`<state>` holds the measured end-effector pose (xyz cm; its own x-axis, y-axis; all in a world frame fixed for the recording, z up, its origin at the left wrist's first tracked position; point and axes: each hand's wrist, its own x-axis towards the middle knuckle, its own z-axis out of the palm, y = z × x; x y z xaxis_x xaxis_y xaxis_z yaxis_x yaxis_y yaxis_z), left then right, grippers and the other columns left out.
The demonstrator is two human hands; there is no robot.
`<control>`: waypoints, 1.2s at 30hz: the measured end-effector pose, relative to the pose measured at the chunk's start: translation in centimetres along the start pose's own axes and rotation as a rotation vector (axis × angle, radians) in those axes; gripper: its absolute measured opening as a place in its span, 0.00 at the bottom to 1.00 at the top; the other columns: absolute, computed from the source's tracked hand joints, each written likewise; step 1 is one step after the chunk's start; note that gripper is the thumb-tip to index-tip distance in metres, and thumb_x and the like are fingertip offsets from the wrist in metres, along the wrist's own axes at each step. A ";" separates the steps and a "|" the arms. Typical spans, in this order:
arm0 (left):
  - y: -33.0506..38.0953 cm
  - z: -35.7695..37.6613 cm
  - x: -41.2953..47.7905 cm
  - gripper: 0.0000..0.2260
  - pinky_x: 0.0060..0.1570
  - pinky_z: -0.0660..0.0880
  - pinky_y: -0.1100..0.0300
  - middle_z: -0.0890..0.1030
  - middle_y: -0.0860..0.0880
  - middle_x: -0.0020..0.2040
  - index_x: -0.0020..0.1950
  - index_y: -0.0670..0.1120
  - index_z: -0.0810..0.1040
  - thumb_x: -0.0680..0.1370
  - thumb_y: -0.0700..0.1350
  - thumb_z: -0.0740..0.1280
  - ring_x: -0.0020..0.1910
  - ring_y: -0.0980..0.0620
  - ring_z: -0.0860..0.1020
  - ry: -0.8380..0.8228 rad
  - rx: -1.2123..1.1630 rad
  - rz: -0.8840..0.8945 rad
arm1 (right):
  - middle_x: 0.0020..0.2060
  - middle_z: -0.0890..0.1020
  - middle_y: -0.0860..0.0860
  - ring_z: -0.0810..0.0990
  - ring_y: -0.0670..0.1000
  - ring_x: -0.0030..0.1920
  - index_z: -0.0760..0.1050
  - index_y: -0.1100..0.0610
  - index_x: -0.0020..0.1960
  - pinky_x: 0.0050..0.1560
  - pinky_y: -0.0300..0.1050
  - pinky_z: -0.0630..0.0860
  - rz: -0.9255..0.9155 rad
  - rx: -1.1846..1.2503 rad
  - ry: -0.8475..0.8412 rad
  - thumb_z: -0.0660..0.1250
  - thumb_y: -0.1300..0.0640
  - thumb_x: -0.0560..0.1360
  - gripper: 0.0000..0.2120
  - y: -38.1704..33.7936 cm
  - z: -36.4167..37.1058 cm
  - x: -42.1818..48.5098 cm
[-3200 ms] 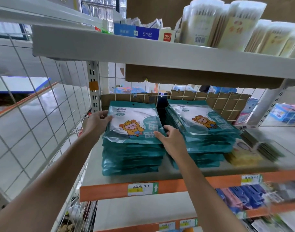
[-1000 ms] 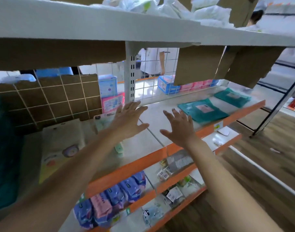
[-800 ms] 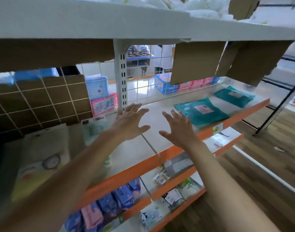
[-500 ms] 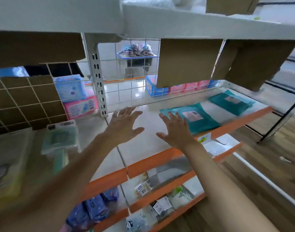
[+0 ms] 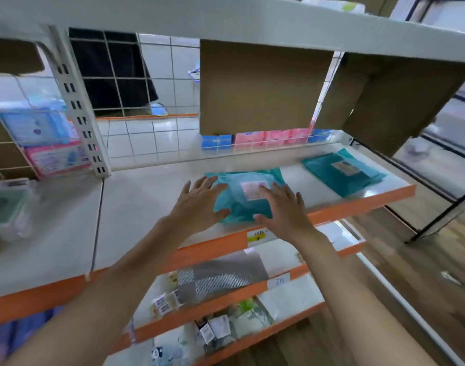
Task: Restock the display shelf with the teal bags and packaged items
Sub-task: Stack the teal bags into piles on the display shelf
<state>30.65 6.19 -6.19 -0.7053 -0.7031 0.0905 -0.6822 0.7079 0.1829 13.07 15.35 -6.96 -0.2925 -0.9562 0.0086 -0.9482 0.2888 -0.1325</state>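
Above the shelf (image 5: 136, 207), your left hand (image 5: 199, 204) and right hand (image 5: 284, 210) spread over the nearer teal bag (image 5: 239, 207), grasping nothing; the farther teal bag (image 5: 342, 173) lies flat; most restocking likely remains.

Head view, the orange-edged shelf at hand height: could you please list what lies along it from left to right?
From the left: blurred green packet → white slotted upright → lighter teal bag → darker teal bag.
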 end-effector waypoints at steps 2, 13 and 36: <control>0.2 -0.1 1.4 0.28 0.73 0.52 0.46 0.55 0.49 0.76 0.75 0.52 0.58 0.77 0.56 0.62 0.75 0.48 0.53 0.014 -0.004 -0.007 | 0.76 0.50 0.53 0.46 0.59 0.76 0.48 0.49 0.76 0.73 0.59 0.43 -0.012 0.017 0.014 0.60 0.44 0.77 0.33 1.0 -0.1 1.3; 3.6 1.5 10.0 0.28 0.73 0.50 0.46 0.55 0.48 0.76 0.75 0.51 0.58 0.77 0.56 0.63 0.75 0.49 0.53 0.001 -0.021 0.032 | 0.76 0.51 0.54 0.48 0.59 0.76 0.48 0.49 0.77 0.73 0.59 0.46 0.026 -0.012 0.010 0.60 0.43 0.77 0.34 7.7 -1.2 6.0; 6.6 6.3 17.9 0.35 0.65 0.64 0.51 0.69 0.47 0.69 0.71 0.50 0.65 0.70 0.63 0.69 0.67 0.45 0.68 -0.253 0.076 -0.519 | 0.76 0.52 0.55 0.49 0.57 0.76 0.50 0.48 0.76 0.74 0.56 0.47 -0.254 -0.014 -0.139 0.59 0.42 0.77 0.32 24.9 -1.3 13.5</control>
<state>12.32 -1.35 -9.54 -0.2925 -0.9281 -0.2304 -0.9563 0.2843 0.0689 -14.60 9.71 -8.87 -0.0265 -0.9950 -0.0959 -0.9908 0.0389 -0.1299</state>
